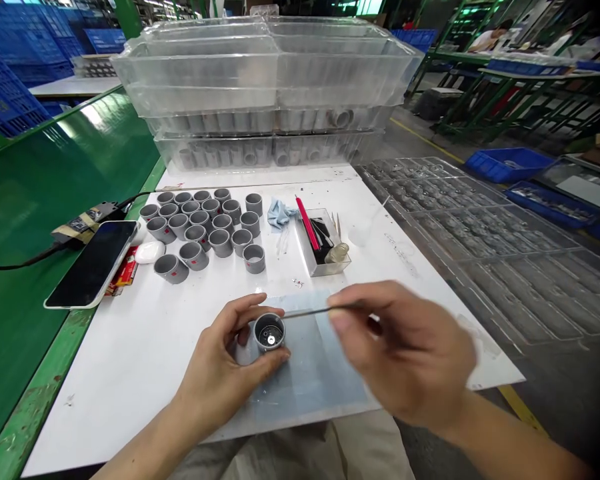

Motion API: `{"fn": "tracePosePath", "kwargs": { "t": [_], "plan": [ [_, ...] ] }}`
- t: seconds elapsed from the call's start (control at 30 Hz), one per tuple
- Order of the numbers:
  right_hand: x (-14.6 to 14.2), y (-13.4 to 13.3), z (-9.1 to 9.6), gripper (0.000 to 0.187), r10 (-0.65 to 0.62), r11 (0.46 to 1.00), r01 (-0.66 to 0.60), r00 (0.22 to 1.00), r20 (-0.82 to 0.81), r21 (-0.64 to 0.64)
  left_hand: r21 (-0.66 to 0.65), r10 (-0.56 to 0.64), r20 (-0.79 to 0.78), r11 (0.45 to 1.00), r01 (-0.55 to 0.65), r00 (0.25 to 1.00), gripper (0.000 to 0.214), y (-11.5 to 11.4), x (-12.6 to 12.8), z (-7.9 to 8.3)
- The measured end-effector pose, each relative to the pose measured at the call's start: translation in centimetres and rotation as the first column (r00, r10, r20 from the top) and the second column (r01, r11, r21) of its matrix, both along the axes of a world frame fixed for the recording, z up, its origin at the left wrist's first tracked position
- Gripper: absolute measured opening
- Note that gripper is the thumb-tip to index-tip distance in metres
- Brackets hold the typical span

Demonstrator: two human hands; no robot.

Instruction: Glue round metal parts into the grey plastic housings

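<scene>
a worker in khaki trousers (280, 453) sits at a white tabletop (140, 360), both bare hands at work over a pale blue sheet (315, 380). the left hand (225, 360) is half curled around a small gray cup (269, 340), thumb on the near side and fingers behind, holding it with its mouth up at the sheet's left part; a bright round spot shows on the dark bottom inside. the right hand (405, 353), slightly blurred, pinches a thin dark tool (320, 311) between thumb and forefinger, its tip at the cup's right rim; whether the two touch cannot be told. beyond, at left, a phone (95, 263) lies beside a white case (150, 252) and a red packet (126, 271). more gray cups (221, 241) stand grouped, several marked with red. to their right are a crumpled blue cloth (279, 215) and a clear box (330, 269) bearing a red pen-like tool (307, 223). clear trays (480, 267) spread beyond the table's right edge. stacked clear bins (205, 73) rise behind, the lower ones filled with cylindrical pieces. farther off, at upper right, another person (490, 39) leans near a green-framed bench (525, 72).
</scene>
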State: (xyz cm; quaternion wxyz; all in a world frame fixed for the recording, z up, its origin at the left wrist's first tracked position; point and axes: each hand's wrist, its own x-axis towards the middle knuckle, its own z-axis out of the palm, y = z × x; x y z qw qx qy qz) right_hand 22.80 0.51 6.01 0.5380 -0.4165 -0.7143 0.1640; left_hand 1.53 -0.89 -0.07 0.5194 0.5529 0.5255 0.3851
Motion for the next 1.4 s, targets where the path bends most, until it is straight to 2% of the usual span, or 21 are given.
{"fn": "tracePosePath", "kwargs": {
  "t": [0.13, 0.37, 0.53, 0.63, 0.73, 0.8, 0.9, 1.0, 1.07, 1.13, 1.23, 1.3, 1.33, 1.4],
  "plan": [
    [-2.0, 0.0, -1.7, 0.007, 0.135, 0.991, -0.135, 0.990, 0.044, -0.007, -0.006, 0.007, 0.037, 1.000, -0.006, 0.999, 0.064, 0.3, -0.3, -0.6],
    [-2.3, 0.8, -3.3, 0.007, 0.188, 0.982, -0.187, 0.979, 0.075, -0.008, 0.040, -0.011, 0.066, 0.999, 0.008, 0.998, 0.060, 0.2, -0.2, -0.5],
    [-2.1, 0.8, -3.0, 0.006, 0.116, 0.992, -0.122, 0.986, 0.121, 0.037, 0.017, -0.013, 0.061, 1.000, 0.012, 0.998, 0.061, 0.1, -0.1, -0.5],
    [-1.8, 0.4, -2.0, 0.007, 0.100, 0.995, -0.100, 0.991, 0.093, -0.007, -0.003, -0.019, 0.051, 1.000, 0.020, 0.998, 0.061, 0.0, 0.0, -0.3],
    [-0.5, 0.5, -0.8, 0.010, 0.014, 0.999, -0.012, 0.999, 0.048, -0.041, -0.024, -0.027, -0.001, 0.999, 0.027, 1.000, 0.061, -0.1, 0.1, 0.2],
    [1.1, 1.3, -0.3, 0.013, -0.104, 0.995, 0.104, 0.995, 0.011, 0.015, -0.033, -0.020, -0.027, 0.999, 0.019, 0.999, 0.059, -0.2, 0.2, 0.6],
    [3.9, 3.5, 0.2, 0.008, -0.305, 0.943, 0.309, 0.951, -0.050, 0.121, -0.049, -0.010, -0.031, 0.999, 0.008, 0.999, 0.055, -0.4, 0.4, 1.0],
    [6.1, 5.7, 0.3, 0.004, -0.408, 0.900, 0.412, 0.911, -0.053, 0.146, -0.050, -0.017, -0.037, 0.999, 0.015, 0.999, 0.052, -0.5, 0.3, 0.8],
    [6.7, 6.5, 0.3, 0.006, -0.415, 0.901, 0.414, 0.909, -0.019, 0.130, -0.009, -0.024, -0.061, 1.000, 0.023, 0.998, 0.051, -0.6, 0.3, 0.5],
    [6.6, 6.8, 0.1, 0.007, -0.407, 0.912, 0.402, 0.911, 0.062, 0.082, 0.092, -0.029, -0.095, 0.995, 0.038, 0.995, 0.048, -0.6, 0.2, 0.1],
    [6.0, 6.9, -0.2, 0.008, -0.353, 0.928, 0.372, 0.890, 0.288, -0.011, 0.246, -0.044, -0.134, 0.966, 0.076, 0.990, 0.046, -0.5, 0.0, -0.4],
    [5.8, 7.0, -0.4, 0.010, -0.278, 0.937, 0.342, 0.859, 0.431, -0.077, 0.283, -0.078, -0.156, 0.951, 0.120, 0.985, 0.047, -0.4, -0.1, -0.6],
    [5.8, 7.0, -0.4, 0.010, -0.253, 0.937, 0.334, 0.850, 0.462, -0.100, 0.290, -0.101, -0.164, 0.946, 0.146, 0.981, 0.047, -0.3, -0.2, -0.6],
    [6.0, 7.0, -0.1, 0.010, -0.265, 0.937, 0.335, 0.865, 0.425, -0.097, 0.297, -0.140, -0.178, 0.936, 0.189, 0.974, 0.047, -0.2, -0.3, -0.6]
  ]
}}
